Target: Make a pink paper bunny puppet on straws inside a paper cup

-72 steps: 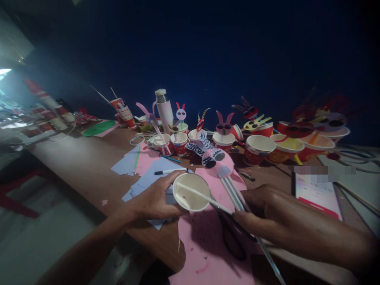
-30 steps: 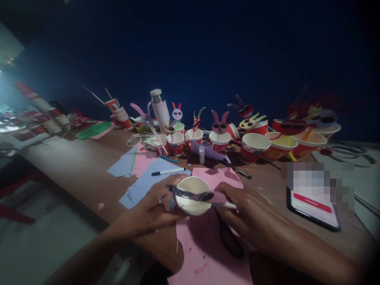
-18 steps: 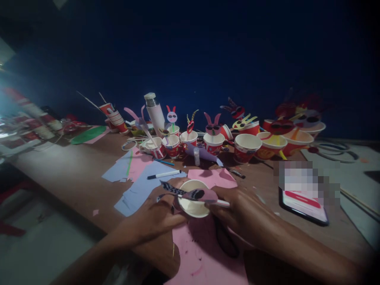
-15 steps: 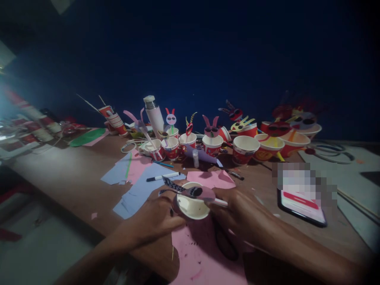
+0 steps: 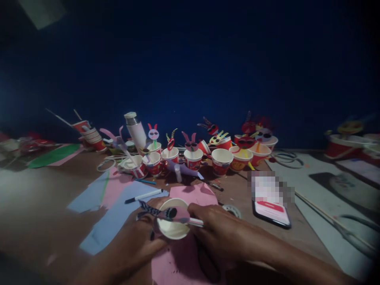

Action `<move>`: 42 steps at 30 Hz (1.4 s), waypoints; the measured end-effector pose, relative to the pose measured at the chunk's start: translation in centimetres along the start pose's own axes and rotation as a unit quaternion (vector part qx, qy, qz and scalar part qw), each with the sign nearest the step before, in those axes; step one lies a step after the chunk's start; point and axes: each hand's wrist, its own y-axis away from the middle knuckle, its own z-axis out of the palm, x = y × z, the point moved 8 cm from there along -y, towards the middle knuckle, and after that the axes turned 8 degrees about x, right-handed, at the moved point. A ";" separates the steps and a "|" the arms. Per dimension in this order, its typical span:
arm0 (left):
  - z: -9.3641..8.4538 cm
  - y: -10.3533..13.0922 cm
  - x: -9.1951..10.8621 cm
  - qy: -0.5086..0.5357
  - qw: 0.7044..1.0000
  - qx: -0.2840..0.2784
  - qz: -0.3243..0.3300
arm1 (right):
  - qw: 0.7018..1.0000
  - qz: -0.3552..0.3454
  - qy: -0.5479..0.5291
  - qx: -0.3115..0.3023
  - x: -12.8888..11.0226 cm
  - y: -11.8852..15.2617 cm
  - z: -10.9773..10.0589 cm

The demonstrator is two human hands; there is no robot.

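A white-lined paper cup (image 5: 175, 233) is in front of me, its mouth tilted toward me. My left hand (image 5: 133, 241) is closed around the cup's left side. Across the mouth lies a pink paper bunny cutout (image 5: 180, 214) with black eye shapes and dark-patterned ears pointing left. A white stick or strip extends from its right end, pinched in my closed right hand (image 5: 219, 229) beside the rim. Beneath both hands is pink paper (image 5: 175, 265). A dark loop (image 5: 208, 263), perhaps a scissors handle, shows below my right hand.
Behind stand several red paper cups (image 5: 222, 166) with paper animal faces, and a white flask (image 5: 135, 132). A marker (image 5: 144, 196) rests on blue paper (image 5: 103, 233) at left. To the right are a tape roll (image 5: 232, 211), a phone (image 5: 271, 213) and thin sticks (image 5: 317, 208).
My view has turned to the right, so the table items appear further left, and more cups show at the far right. Both hands keep their hold on the cup and the bunny cutout.
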 end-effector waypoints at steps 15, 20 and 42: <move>1.0 1.5 -5.0 -0.033 0.997 0.064 -0.035 | 0.946 0.042 -0.320 0.023 1.3 -1.5 2.7; 1.2 1.9 -6.1 -0.022 0.994 0.083 -0.070 | 0.961 0.018 -0.263 0.079 1.5 -1.4 1.7; 1.1 1.3 -2.1 0.121 0.987 0.068 -0.083 | 0.943 0.076 -0.318 0.061 1.7 -1.7 2.0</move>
